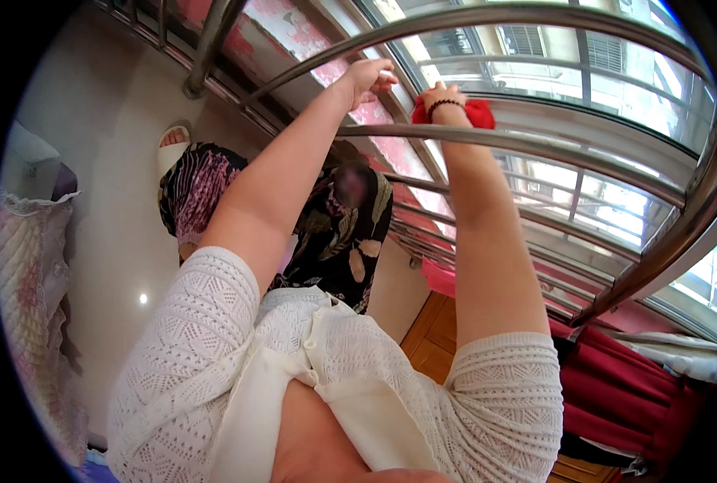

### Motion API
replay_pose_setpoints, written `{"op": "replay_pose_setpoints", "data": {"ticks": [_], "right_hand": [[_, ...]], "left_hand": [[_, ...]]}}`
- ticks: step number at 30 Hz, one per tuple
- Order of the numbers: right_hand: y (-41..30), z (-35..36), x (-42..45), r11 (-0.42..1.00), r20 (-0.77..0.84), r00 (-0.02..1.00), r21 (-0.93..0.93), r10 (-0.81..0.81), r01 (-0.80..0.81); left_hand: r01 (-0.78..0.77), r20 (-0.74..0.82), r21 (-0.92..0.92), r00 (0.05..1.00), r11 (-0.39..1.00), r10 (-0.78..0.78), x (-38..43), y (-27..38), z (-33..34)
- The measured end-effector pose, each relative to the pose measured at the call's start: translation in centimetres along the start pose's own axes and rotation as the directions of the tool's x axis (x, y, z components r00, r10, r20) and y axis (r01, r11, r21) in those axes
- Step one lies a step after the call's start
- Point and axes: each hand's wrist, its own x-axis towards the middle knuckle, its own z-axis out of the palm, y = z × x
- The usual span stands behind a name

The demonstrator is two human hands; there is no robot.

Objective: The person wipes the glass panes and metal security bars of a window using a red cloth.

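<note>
My right hand [445, 99], with a dark beaded bracelet at the wrist, presses on a red cloth [480, 113] against the lower window frame [533, 115], beyond a metal bar. Part of the cloth is hidden under the hand. My left hand [369, 81] is raised to the left of it, over the peeling pink and white sill [334, 71]; its fingers are partly bent and nothing is seen in them. Both arms reach across the curved metal railing [515, 142].
Several metal bars cross between me and the window glass [576, 66]. A quilted cover [29, 265] lies at the left beside the tiled floor [114, 241]. At the right hangs a dark red cloth [621, 386], near a wooden cabinet [434, 338]. A metal post [210, 48] stands at the upper left.
</note>
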Motion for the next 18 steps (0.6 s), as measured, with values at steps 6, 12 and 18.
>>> {"op": "replay_pose_setpoints", "data": {"ticks": [6, 12, 18], "right_hand": [[-4.3, 1.1, -0.5, 0.905, 0.010, 1.000, 0.424, 0.013, -0.017], [-7.5, -9.0, 2.6, 0.595, -0.627, 0.740, 0.506, -0.244, 0.625], [-11.7, -15.6, 2.5, 0.465, -0.958, 0.180, 0.059, -0.222, 0.884]], "left_hand": [[-0.202, -0.290, 0.106, 0.930, 0.974, 0.225, 0.7, -0.8, -0.6], [-0.628, -0.702, -0.028, 0.566, 0.777, 0.433, 2.3, 1.0, -1.0], [-0.867, -0.777, -0.026, 0.331, 0.497, 0.536, 2.6, 5.0, -3.0]]}}
